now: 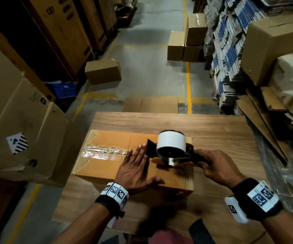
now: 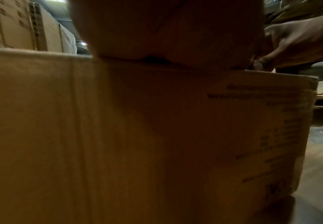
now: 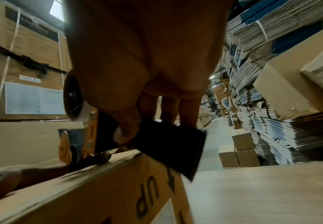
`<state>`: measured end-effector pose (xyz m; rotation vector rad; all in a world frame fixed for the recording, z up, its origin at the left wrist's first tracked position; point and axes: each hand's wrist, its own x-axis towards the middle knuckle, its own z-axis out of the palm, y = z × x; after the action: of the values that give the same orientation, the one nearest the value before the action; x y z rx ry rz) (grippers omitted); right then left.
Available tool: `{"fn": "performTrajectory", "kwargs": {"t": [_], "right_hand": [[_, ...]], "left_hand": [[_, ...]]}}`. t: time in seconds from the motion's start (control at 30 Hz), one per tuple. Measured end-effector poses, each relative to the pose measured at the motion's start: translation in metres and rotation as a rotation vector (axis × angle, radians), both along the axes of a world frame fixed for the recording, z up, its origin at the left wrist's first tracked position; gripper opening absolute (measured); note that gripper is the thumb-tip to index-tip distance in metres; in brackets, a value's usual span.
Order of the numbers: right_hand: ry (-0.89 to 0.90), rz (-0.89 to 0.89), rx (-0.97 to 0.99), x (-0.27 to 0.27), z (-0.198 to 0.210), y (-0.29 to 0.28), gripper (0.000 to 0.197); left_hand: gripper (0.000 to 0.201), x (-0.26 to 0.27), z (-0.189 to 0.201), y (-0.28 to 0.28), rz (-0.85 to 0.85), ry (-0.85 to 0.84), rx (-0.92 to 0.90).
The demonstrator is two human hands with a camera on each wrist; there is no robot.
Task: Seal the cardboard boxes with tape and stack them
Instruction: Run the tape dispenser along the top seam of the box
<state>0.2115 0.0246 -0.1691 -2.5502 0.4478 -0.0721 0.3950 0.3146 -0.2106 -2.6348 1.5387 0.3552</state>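
Off to the left of my left hand a big carton with a striped sticker crowds the table edge, and tall printed cartons tower behind it. Beyond my fingertips, out on the grey floor, one small box sits alone; nearer, a flat box butts against the far edge of the table. Further right a short stack of boxes stands by the yellow line, and to the right of my right hand bundles of flattened cardboard pile high.

Under both hands lies the cardboard box, flaps down, on the wood. A strip of clear tape runs along its seam from the left end up to my left fingertips.

My left hand lies flat, palm down, fingers straight and together, thumb spread toward me, pressing the lid just left of the tape dispenser. The dispenser rests on the box top, its white roll upward. My right hand is wrapped round the dispenser's black handle, thumb over the top, fingers curled beneath, at the box's right end.
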Motion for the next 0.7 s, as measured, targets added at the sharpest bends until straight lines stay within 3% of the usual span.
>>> {"fn": "performTrajectory", "kwargs": {"t": [0.17, 0.3, 0.43, 0.53, 0.63, 0.7], "right_hand": [[-0.008, -0.207, 0.08, -0.049, 0.013, -0.067, 0.057], [0.005, -0.292, 0.174, -0.086, 0.02, -0.084, 0.05], [-0.072, -0.319, 0.533, -0.096, 0.005, -0.072, 0.04], [-0.115, -0.268, 0.814, -0.085, 0.006, -0.049, 0.02], [-0.145, -0.258, 1.142, -0.072, 0.003, -0.028, 0.067], [-0.134, -0.259, 1.31, -0.062, 0.006, -0.015, 0.072]], "left_hand": [[0.112, 0.006, -0.004, 0.006, 0.001, -0.015, -0.072], [0.11, 0.006, -0.007, 0.003, -0.01, -0.032, -0.083], [0.109, 0.004, -0.007, 0.001, -0.008, -0.038, -0.085], [0.11, 0.003, -0.004, -0.001, -0.002, -0.035, -0.02], [0.112, 0.002, 0.0, -0.003, 0.022, 0.009, -0.035], [0.115, 0.002, 0.005, -0.008, 0.079, 0.106, -0.092]]}}
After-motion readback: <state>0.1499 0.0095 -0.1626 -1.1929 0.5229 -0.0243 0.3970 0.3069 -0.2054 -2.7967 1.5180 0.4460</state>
